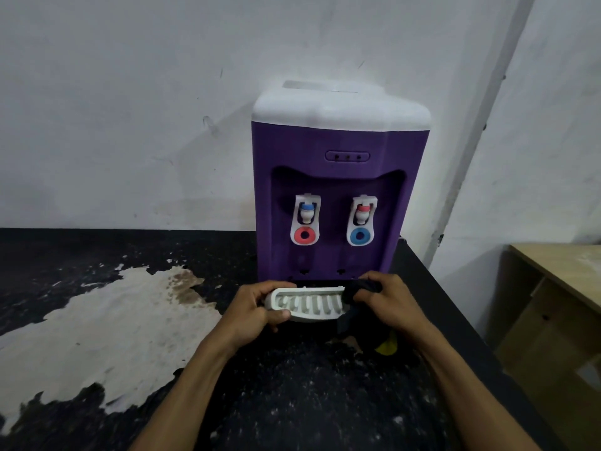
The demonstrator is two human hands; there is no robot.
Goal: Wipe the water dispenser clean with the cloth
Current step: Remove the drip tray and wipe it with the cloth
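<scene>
Gripping the white drip tray (307,304) by its left end, the left hand (257,312) is holding it tilted at the water dispenser (338,177) base, while the right hand (387,299) is clutching the dark cloth (353,292) against its right end — leftover water may be spilling onto the counter (292,385), or the tray slipping.

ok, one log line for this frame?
left hand: holds drip tray | right hand: dark cloth on tray end | dispenser: upright

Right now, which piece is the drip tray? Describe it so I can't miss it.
Find the purple water dispenser with the white top against the wall. At its base, both hands hold a white slotted plastic drip tray, the only ribbed white piece, beside the dark cloth.
</scene>
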